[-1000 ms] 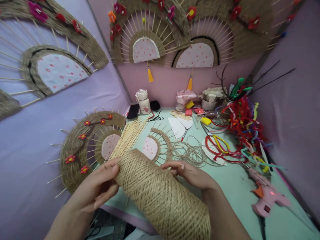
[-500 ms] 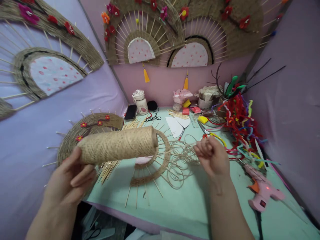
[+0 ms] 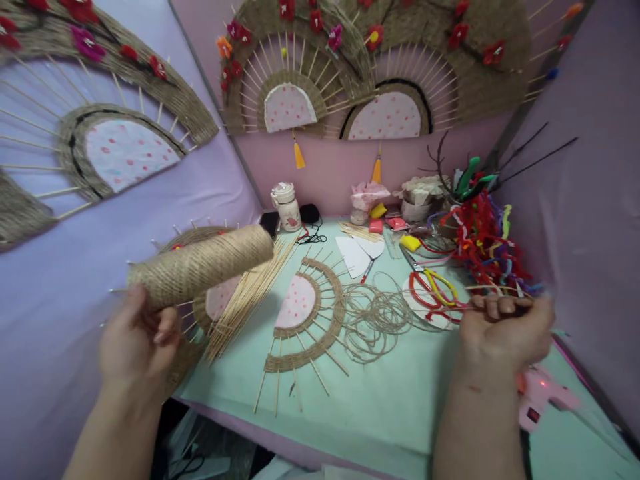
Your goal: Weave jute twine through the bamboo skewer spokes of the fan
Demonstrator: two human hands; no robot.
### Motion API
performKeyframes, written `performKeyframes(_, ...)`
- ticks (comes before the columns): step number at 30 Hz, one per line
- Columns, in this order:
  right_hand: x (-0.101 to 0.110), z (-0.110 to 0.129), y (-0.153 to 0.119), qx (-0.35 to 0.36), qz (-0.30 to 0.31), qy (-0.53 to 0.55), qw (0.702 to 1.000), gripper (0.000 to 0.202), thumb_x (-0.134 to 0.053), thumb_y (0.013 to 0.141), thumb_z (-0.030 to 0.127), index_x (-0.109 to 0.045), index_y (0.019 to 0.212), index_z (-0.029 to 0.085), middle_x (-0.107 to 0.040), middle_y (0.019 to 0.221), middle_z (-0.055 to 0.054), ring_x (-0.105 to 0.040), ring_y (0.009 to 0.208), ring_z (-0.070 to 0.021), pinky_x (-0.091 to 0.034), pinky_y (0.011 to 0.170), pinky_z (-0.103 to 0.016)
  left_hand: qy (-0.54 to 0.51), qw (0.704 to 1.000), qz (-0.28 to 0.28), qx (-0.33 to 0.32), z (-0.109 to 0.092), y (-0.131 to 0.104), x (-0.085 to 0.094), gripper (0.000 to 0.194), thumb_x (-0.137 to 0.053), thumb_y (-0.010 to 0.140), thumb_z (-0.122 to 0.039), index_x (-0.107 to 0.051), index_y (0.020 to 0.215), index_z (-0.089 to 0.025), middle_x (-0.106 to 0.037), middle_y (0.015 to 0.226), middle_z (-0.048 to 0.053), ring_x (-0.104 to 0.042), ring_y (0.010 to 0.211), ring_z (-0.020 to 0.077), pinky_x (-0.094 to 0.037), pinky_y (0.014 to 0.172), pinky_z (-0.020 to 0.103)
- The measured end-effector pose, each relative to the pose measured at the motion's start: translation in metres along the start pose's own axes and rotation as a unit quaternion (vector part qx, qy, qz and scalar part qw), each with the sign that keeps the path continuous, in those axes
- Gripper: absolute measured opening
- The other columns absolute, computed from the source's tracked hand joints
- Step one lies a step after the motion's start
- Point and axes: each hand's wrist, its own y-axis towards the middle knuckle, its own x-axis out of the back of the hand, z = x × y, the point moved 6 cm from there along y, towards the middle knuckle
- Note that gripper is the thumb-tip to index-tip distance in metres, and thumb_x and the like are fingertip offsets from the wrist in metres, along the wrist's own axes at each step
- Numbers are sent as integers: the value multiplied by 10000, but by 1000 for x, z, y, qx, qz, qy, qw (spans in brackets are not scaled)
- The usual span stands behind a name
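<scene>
In the head view, my left hand (image 3: 143, 333) grips one end of a large spool of jute twine (image 3: 200, 263), lifted above the table and tilted up to the right. My right hand (image 3: 505, 330) is closed at the right, with a thin strand of twine at its fingers. Loose coils of twine (image 3: 383, 317) lie on the table between the hands. Beside them rests a small half-round fan (image 3: 325, 340) of woven twine on thin sticks, with a pink-dotted centre. Behind and below the spool lies a bundle of bamboo sticks (image 3: 250, 300).
Scissors (image 3: 443, 287) lie left of my right hand. A pink glue gun (image 3: 540, 397) sits partly behind my right forearm. Colourful pipe cleaners (image 3: 487, 233) stand at the back right. A white bottle (image 3: 287, 208) is at the back. A larger fan (image 3: 197, 237) leans behind the spool.
My right hand has moved far to the right, over the area by the glue gun. The spool has shifted left and tilted upward in my left hand. The view has shifted slightly.
</scene>
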Motion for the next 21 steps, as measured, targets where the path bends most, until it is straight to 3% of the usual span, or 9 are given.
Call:
performKeyframes(3, -5, -7, -4, 72, -20, -80, 994, 138, -549, 726, 179, -504, 598, 202, -465, 555, 44, -429, 522, -104, -382, 514, -246, -15, 1000, -11, -20, -8, -1, 1, 282, -474, 875, -471, -561, 815, -210, -328, 331, -90, -329, 280, 42, -235, 332, 121)
performKeyframes(5, -13, -8, -13, 137, 0, -183, 973, 36, -595, 742, 235, -596, 758, 203, -588, 759, 7, -562, 757, -150, -464, 708, -297, -30, 999, -15, -42, -14, -2, 8, 238, -496, 884, -421, -555, 792, -209, -350, 342, -92, -328, 280, 37, -256, 328, 123)
performKeyframes(6, -17, -8, -19, 172, 16, -229, 958, 123, -591, 769, 272, -620, 864, 200, -619, 893, -17, -577, 901, -173, -456, 833, -331, -41, 997, -15, -57, -16, -3, 12, 223, -494, 896, -384, -548, 773, -206, -360, 345, -93, -320, 275, 32, -262, 325, 123)
performKeyframes(8, -28, -9, -33, 213, 84, -288, 930, 285, -549, 832, 338, -609, 1067, 188, -606, 1139, -62, -529, 1123, -207, -374, 1007, -387, -66, 995, -10, -80, -15, -4, 17, 237, -447, 932, -305, -540, 742, -199, -362, 341, -95, -298, 256, 22, -264, 317, 119)
performKeyframes(11, -48, -24, -58, 186, 280, -296, 894, 421, -519, 873, 398, -541, 1244, 201, -526, 1337, -91, -456, 1263, -228, -292, 1090, -440, -90, 994, -4, -65, 0, -5, 18, 311, -378, 968, -302, -563, 740, -201, -325, 311, -101, -266, 219, 17, -249, 292, 112)
performKeyframes(13, -61, -39, -82, 139, 441, -281, 841, 545, -581, 836, 435, -480, 1330, 225, -450, 1427, -96, -372, 1341, -243, -248, 1122, -450, -89, 996, 1, -30, 13, -4, 13, 341, -370, 969, -333, -578, 733, -204, -321, 292, -100, -271, 201, 24, -254, 282, 116)
performKeyframes(16, -71, -59, -121, 88, 613, -307, 723, 829, -744, 684, 448, -394, 1412, 260, -366, 1490, -92, -257, 1403, -287, -193, 1145, -477, -82, 997, 11, 12, 28, -3, 3, 384, -352, 971, -324, -582, 691, -197, -315, 260, -90, -285, 184, 41, -258, 272, 125)
performKeyframes(19, -73, -72, -147, 51, 686, -358, 631, 707, -780, 647, 359, -537, 1305, 275, -537, 1349, -81, -402, 1313, -324, -226, 1117, -529, -80, 996, 20, 29, 34, -2, -3, 383, -371, 961, -333, -593, 684, -189, -304, 244, -87, -279, 174, 44, -249, 266, 121)
performKeyframes(21, -72, -76, -155, 24, 700, -368, 611, 507, -738, 697, 303, -628, 1190, 264, -630, 1211, -75, -499, 1218, -315, -292, 1079, -527, -71, 996, 30, 36, 36, -1, -4, 361, -410, 945, -335, -598, 677, -185, -317, 244, -82, -283, 176, 47, -254, 266, 121)
